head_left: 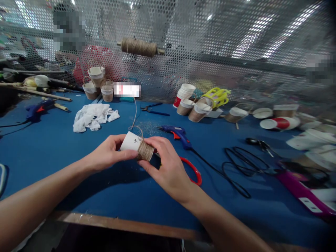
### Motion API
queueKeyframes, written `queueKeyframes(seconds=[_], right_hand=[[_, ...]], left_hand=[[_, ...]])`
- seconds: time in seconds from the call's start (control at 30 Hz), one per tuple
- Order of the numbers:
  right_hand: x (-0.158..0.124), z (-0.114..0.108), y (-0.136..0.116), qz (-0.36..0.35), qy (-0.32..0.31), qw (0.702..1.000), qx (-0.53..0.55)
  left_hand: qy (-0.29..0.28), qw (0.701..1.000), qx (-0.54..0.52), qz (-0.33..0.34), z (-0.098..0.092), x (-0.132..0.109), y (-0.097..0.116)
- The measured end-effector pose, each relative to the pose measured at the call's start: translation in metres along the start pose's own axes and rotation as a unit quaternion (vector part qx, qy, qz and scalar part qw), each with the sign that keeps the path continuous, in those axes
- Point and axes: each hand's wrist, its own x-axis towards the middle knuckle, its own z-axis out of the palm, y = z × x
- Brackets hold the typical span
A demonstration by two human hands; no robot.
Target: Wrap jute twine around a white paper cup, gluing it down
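Between my two hands a white paper cup (130, 141) lies tilted on its side above the table, its right part wrapped in rows of brown twine (146, 151). My left hand (111, 152) is closed on the bare white end, thumb along the near side. Around the twine-wrapped end my right hand (164, 162) is closed, fingers on top and thumb below. A loose strand of twine (135, 112) runs from the cup up towards the twine spool (139, 47) on the mesh wall. Beyond my right hand lies a blue glue gun (177, 134); red-handled scissors (194, 171) are partly hidden behind that hand.
White crumpled cloth (91, 117) and pliers (154, 109) lie farther back on the blue table (86, 196). Twine-wrapped cups (96, 77) stand back left, with more at right. A second glue gun (39, 110) is at left. A black cord (210, 166) reaches a purple power strip (301, 189).
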Motion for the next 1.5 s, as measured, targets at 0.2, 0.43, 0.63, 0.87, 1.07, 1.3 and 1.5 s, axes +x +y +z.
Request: queueKeyframes(seconds=[0.2,0.43,0.63,0.87,1.07,1.3,1.5], right_hand=[[-0.003,0.003,-0.003,-0.025,0.001,0.999,-0.038],[-0.004,0.002,-0.002,-0.037,-0.001,0.998,-0.053],[-0.002,0.003,-0.002,-0.053,0.003,0.996,-0.069],[-0.001,0.005,-0.003,-0.071,0.003,0.995,-0.073],[-0.001,0.004,-0.001,-0.070,0.006,0.996,-0.047],[0.001,-0.005,-0.003,-0.050,-0.036,0.998,0.023],[0.004,-0.010,-0.004,-0.038,-0.023,0.999,0.029]], left_hand=[[0.012,1.000,-0.013,-0.022,0.005,-0.001,0.001],[0.002,0.999,-0.045,-0.013,0.008,-0.001,0.000],[0.038,0.996,-0.081,-0.021,0.008,0.000,-0.004],[0.073,0.990,-0.112,-0.050,0.009,0.005,-0.007],[0.136,0.990,0.000,-0.027,0.002,0.006,-0.002],[0.038,0.912,0.320,0.255,-0.009,-0.003,0.007],[0.088,0.915,0.286,0.269,-0.011,0.002,0.000]])
